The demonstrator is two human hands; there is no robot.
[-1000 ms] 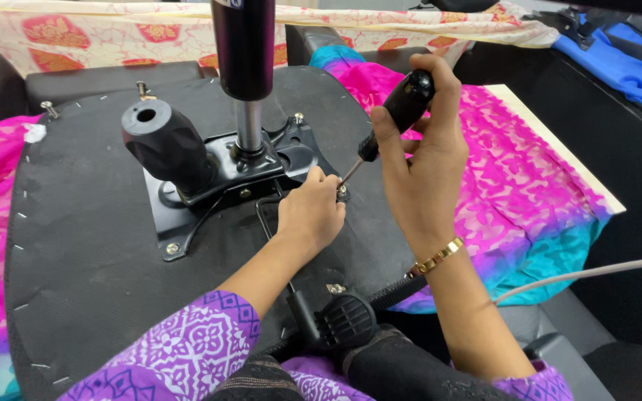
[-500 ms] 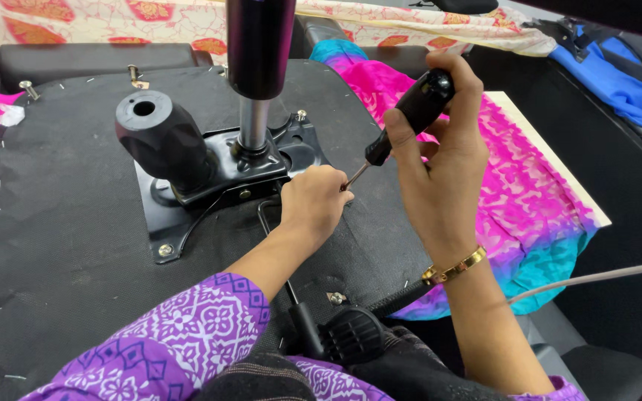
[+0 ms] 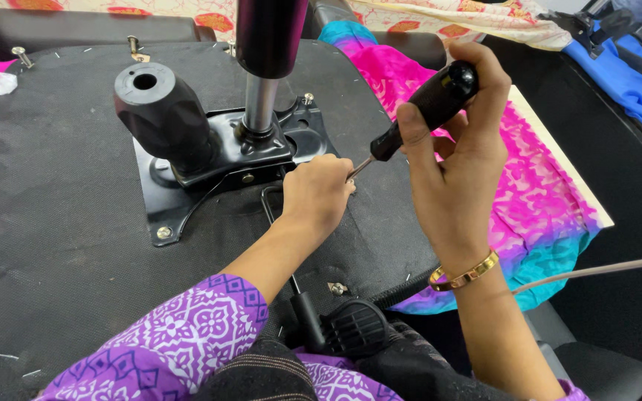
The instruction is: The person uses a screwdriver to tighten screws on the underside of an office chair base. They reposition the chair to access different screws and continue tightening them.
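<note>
From the head camera, I see my right hand (image 3: 458,160) wrapped tight around a black-handled screwdriver (image 3: 421,111), its tip angled down at the metal mechanism plate (image 3: 187,200) on the upturned chair seat (image 3: 61,245). My left hand (image 3: 317,194) sits curled at that tip, fingers pressed together; I can't tell what they pinch.
</note>
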